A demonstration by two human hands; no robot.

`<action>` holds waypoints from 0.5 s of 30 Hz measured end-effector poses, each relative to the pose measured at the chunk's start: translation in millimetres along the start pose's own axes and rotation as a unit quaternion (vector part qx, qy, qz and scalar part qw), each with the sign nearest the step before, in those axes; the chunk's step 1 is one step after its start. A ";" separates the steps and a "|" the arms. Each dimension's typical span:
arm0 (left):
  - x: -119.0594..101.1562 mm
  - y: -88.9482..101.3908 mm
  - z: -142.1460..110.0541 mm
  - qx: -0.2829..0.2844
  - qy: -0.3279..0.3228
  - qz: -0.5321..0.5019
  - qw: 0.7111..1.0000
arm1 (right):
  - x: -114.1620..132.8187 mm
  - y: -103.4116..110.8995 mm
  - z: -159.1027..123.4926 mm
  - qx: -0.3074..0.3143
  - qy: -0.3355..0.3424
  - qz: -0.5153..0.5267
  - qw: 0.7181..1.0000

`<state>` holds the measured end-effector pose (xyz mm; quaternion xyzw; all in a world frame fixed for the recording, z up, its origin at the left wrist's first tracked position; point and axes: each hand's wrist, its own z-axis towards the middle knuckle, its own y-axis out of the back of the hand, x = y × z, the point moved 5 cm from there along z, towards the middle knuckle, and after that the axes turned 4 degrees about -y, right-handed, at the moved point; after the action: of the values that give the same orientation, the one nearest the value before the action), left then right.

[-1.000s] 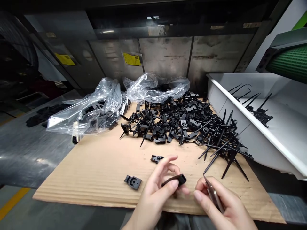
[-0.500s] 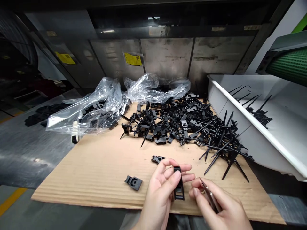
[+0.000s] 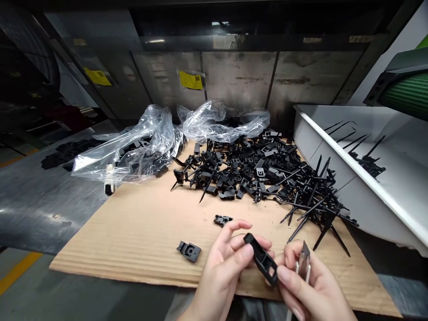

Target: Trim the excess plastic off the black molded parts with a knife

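Across the cardboard (image 3: 117, 236), I have a plastic bag (image 3: 133, 147) far left, then a loose clip (image 3: 189, 252) and the heaped black parts (image 3: 254, 169) beyond. The left hand (image 3: 222, 272) pinches a black part (image 3: 261, 258) between thumb and fingers, its end just touching the right hand (image 3: 310, 285), which is closed around a metal tool (image 3: 303, 261). A white tray (image 3: 364, 178) sits far right.
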<state>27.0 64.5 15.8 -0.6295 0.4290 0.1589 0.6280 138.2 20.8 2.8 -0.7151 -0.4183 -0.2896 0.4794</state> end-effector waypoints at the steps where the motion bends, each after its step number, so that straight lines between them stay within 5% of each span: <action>1: -1.2 1.3 -1.0 0.009 -0.009 0.032 0.999 | -0.3 0.1 -0.2 0.033 -0.023 0.026 0.999; 4: -6.1 6.2 -3.0 0.008 -0.038 0.156 0.987 | -0.5 1.7 -1.5 0.088 -0.059 0.043 0.993; 9: -3.0 9.4 -1.1 -0.015 -0.014 0.213 0.977 | 1.8 6.4 -1.2 0.080 -0.043 0.049 0.995; 15: 8.0 4.2 2.0 0.068 0.035 0.282 0.956 | 7.6 16.0 0.3 -0.036 -0.025 -0.026 0.999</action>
<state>29.3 64.3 6.7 -0.4439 0.6204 0.2779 0.5838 155.8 20.5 1.8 -0.7282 -0.4377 -0.2986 0.4347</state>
